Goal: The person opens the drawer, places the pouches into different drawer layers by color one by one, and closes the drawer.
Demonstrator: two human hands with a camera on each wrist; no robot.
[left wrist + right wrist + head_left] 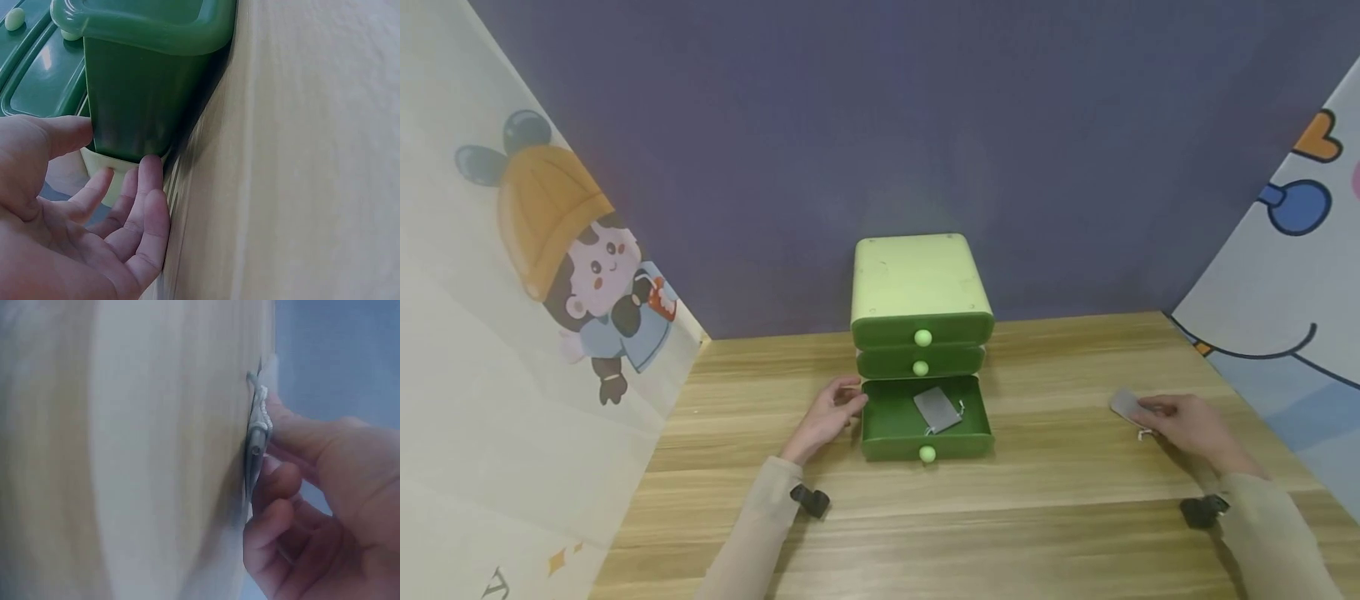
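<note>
A small cabinet (917, 275) with a pale green top has green drawers with round knobs. Its bottom drawer (880, 448) is pulled out, and a grey drawstring pouch (937, 408) lies inside. Beside that drawer's left wall is my left hand (829, 417). In the left wrist view, the thumb (72, 134) meets the drawer's edge while the loosely bent fingers (150, 187) reach the pale cabinet frame (100, 164). Far to the right, my right hand (1187, 425) pinches another grey drawstring pouch (1124, 403) by its corded end, low over the table.
The cabinet stands on a wood-grain table (1037, 533), near a dark blue back panel (760, 167). Printed white panels flank it, with a cartoon figure (602, 258) on the left one. A black wrist camera (810, 502) sits on the left wrist, another (1202, 511) on the right.
</note>
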